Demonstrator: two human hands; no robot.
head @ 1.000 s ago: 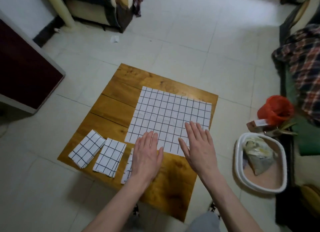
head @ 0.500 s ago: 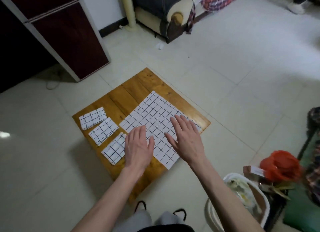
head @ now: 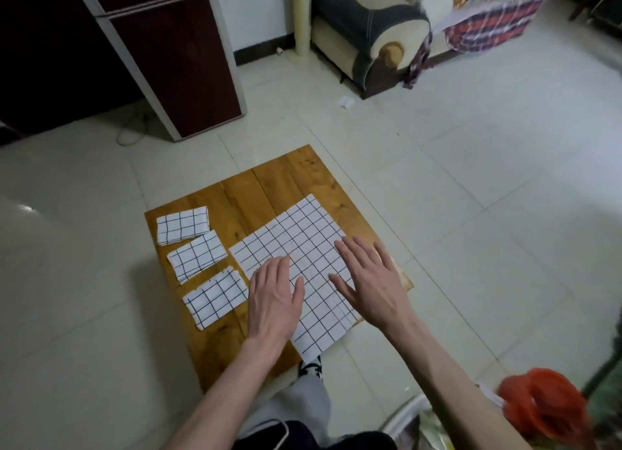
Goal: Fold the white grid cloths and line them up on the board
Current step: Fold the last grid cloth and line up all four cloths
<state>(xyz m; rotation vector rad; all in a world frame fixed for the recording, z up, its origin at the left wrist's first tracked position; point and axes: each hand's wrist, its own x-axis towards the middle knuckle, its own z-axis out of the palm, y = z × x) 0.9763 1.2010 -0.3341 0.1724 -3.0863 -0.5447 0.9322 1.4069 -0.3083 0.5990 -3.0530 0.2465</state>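
Both grips are lying flat with fingers straight, holding nothing: the left hand (head: 272, 301) and right hand (head: 372, 283) are pressing on the open cloth (head: 296, 244), which is spreading over the board (head: 255, 193) on the floor. Three folded cloths (head: 195, 254) are sitting in a row along its left edge.

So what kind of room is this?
Probably a living room at home: there's a sofa with a plaid blanket, a tiled floor, and a dark cabinet by the wall.
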